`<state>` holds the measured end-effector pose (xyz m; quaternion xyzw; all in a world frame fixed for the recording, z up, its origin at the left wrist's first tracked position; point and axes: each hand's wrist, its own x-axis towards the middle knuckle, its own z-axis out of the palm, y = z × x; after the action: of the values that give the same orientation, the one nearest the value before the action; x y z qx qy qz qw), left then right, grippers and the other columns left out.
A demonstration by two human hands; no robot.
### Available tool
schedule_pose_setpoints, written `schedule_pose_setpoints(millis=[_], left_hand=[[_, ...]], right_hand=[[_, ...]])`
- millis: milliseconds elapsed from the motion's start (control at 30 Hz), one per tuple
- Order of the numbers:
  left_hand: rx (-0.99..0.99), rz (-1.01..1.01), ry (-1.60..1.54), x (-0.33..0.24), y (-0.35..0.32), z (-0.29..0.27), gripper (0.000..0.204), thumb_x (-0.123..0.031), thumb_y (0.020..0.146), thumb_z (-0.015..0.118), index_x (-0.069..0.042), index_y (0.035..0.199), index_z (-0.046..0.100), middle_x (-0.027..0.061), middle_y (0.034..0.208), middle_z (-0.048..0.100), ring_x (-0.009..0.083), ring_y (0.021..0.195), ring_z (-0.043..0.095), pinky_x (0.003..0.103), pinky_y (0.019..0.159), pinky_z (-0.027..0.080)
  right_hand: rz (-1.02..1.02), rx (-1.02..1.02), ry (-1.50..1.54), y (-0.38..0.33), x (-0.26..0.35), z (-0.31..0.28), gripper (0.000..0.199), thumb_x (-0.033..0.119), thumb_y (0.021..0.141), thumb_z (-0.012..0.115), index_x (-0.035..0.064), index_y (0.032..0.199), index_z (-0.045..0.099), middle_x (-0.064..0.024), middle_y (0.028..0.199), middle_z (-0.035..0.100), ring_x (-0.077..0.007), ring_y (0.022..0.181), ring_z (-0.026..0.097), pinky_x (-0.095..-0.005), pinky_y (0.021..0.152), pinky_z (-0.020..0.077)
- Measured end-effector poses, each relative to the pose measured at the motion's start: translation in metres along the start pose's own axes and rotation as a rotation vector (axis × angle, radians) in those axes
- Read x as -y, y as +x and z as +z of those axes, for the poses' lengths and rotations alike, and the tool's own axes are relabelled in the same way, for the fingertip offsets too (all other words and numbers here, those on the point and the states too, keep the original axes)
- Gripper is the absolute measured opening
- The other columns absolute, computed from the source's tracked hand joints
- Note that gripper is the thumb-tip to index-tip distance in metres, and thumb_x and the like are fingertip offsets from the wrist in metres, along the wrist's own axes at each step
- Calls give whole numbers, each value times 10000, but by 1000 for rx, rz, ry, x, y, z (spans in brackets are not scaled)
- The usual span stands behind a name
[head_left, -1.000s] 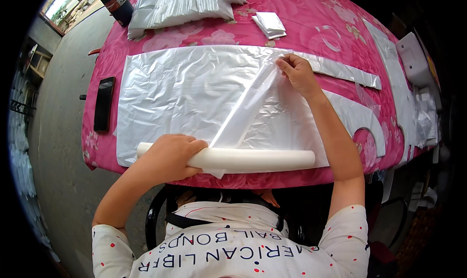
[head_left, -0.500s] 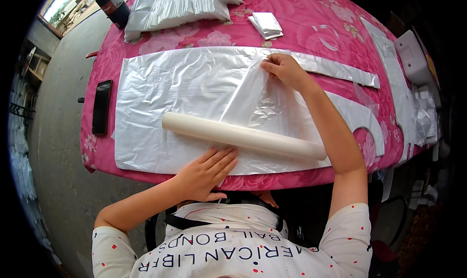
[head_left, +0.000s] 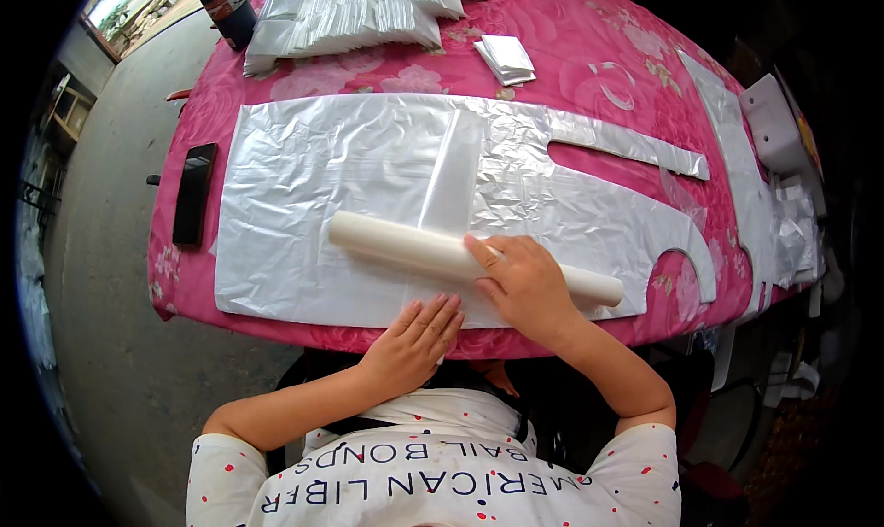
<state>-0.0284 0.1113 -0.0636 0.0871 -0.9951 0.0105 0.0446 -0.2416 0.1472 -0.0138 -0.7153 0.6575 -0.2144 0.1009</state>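
Moving back from the far edge, the right hand [head_left: 525,287] is now gripping the white roll [head_left: 460,255], while the left hand [head_left: 414,338] is lying flat, unclenched, at its 6 o'clock; silver plastic sheet [head_left: 350,168] is spreading toward 12 o'clock

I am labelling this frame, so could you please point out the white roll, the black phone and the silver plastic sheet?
White roll [head_left: 396,243], head view, on its bare left half.
Black phone [head_left: 195,193], head view, middle of its face.
Silver plastic sheet [head_left: 322,158], head view, flat upper-left area.
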Motion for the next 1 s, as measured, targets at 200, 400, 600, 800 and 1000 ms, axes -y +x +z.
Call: schedule_pose_setpoints(millis=[200, 400, 600, 800, 1000], left_hand=[[5, 136, -244, 14, 1, -6, 659, -318, 785, 538, -7, 1338, 361, 149, 1440, 287, 273, 1348, 249, 439, 1079, 199], [84, 219, -123, 31, -2, -12, 602, -282, 840, 459, -28, 1368, 321, 108, 1456, 274, 222, 1359, 232, 429, 1086, 194], [2, 199, 75, 1, -2, 2, 491, -226, 862, 409, -115, 1341, 390, 94, 1410, 359, 224, 1325, 306, 435, 1077, 209], [3, 176, 86, -2, -8, 9, 507, -229, 874, 388, -111, 1365, 347, 93, 1432, 322, 233, 1342, 272, 415, 1074, 217], [16, 200, 34, 2, -8, 6, 541, -217, 872, 389, -75, 1388, 302, 104, 1455, 275, 232, 1350, 253, 405, 1088, 196]], right_hand=[[316, -297, -255, -2, -104, -36, 509, 103, 761, 640, 89, 1253, 509, -106, 1013, 578, -287, 916, 523, -374, 810, 435], [139, -159, 66, -14, -43, -37, 512, 66, 723, 657, 92, 1221, 540, -104, 1024, 593, -297, 935, 526, -371, 831, 425], [-126, 14, 38, -16, 13, 0, 475, 62, 702, 658, 110, 1166, 572, -77, 1109, 574, -263, 1047, 510, -446, 948, 353], [-113, -147, -56, 49, -30, 11, 459, 67, 733, 640, 140, 1180, 567, -55, 1103, 578, -249, 1041, 519, -483, 989, 318], [-76, -243, -79, 118, -72, 9, 441, 48, 750, 623, 116, 1181, 566, -73, 1131, 586, -255, 1055, 519, -447, 992, 325]])
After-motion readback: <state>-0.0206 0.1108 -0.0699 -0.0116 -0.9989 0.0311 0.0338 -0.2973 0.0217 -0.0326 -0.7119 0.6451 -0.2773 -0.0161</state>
